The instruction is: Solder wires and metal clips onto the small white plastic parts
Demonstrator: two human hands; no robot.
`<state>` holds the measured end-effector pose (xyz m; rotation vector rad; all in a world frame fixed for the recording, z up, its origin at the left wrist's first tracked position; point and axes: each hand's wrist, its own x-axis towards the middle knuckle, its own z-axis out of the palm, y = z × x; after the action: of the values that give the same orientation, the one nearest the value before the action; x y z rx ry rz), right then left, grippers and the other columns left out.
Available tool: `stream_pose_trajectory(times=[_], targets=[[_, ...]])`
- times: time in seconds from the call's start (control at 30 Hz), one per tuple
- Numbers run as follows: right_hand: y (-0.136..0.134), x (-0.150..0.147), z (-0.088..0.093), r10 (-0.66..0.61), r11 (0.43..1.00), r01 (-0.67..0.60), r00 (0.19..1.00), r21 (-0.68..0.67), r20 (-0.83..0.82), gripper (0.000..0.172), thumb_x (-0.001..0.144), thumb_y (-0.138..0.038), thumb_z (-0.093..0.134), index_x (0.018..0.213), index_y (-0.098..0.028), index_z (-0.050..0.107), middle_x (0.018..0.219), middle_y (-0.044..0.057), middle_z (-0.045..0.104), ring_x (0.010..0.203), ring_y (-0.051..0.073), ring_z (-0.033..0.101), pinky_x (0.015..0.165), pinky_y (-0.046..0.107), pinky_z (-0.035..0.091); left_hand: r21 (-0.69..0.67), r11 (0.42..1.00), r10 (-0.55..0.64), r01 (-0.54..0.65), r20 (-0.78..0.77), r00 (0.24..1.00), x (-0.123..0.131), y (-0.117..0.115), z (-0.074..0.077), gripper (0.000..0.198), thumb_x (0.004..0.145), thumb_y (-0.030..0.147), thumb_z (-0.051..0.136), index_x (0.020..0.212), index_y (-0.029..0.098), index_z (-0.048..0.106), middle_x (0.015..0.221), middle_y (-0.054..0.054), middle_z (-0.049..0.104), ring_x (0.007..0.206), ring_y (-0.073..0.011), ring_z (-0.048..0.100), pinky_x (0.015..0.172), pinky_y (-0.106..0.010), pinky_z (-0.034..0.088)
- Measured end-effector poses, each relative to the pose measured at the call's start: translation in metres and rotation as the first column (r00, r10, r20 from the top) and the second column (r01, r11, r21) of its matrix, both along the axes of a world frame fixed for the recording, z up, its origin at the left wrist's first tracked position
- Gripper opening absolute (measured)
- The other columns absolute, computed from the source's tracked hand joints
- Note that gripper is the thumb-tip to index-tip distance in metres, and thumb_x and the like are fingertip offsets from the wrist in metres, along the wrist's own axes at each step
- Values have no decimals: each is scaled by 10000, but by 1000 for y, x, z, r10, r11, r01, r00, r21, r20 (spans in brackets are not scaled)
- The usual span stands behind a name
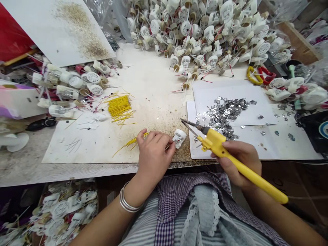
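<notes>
Our left hand [153, 155] holds its fingers [164, 138] pressed together, just beside a small white plastic housing [179, 138] on the counter [25, 164]; our right hand [238, 162] grips a yellow soldering iron [217, 143] near it.

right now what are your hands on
Right hand gripping yellow soldering iron. Left hand pinching yellow wires beside white plastic housing. Metal scraps beyond iron tip.

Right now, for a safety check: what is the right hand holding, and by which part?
The right hand holds a yellow soldering iron by its handle, near the wider front end.
</notes>
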<state>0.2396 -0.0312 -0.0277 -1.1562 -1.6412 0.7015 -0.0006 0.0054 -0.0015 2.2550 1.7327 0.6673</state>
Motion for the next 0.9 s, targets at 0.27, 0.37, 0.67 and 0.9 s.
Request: stream_pose_trajectory(times=[0.27, 0.37, 0.67, 0.9], targets=[[54, -58, 14, 111, 990, -97, 984, -102, 136, 295, 836, -256, 667, 1111, -278, 560, 1044, 36, 673, 916, 194, 673, 827, 364, 556, 35, 998, 52, -48, -119, 992, -30, 1, 6, 192, 942, 323, 526, 1061, 229, 644, 1096, -63, 704, 1013, -257, 601, 905, -481, 327], [60, -66, 10, 146, 987, -128, 966, -97, 214, 348, 817, -216, 669, 1135, -283, 544, 1068, 31, 670, 918, 195, 670, 833, 363, 555, 98, 985, 164, -139, -337, 927, -60, 4, 1, 243, 922, 299, 532, 1114, 191, 634, 1087, -120, 686, 986, -313, 572, 770, -456, 341], [61, -62, 1, 10, 991, 8, 992, -136, 129, 340, 826, -190, 633, 1139, -286, 540, 1098, 25, 651, 855, 169, 666, 818, 358, 562, 0, 988, 151, -154, -194, 969, -92, 8, -8, 118, 892, 239, 537, 822, 202, 625, 829, -34, 661, 786, -203, 591, 674, -344, 409], [67, -60, -7, -61, 980, 39, 992, -197, -110, 348, 832, -254, 661, 1143, -297, 509, 1065, 14, 636, 831, 147, 656, 755, 316, 588, -300, 922, 364, -245, 457, 811, -60, -2, -9, 138, 830, 305, 633, 894, 197, 691, 703, 19, 666, 582, -115, 586, 582, -246, 484]])
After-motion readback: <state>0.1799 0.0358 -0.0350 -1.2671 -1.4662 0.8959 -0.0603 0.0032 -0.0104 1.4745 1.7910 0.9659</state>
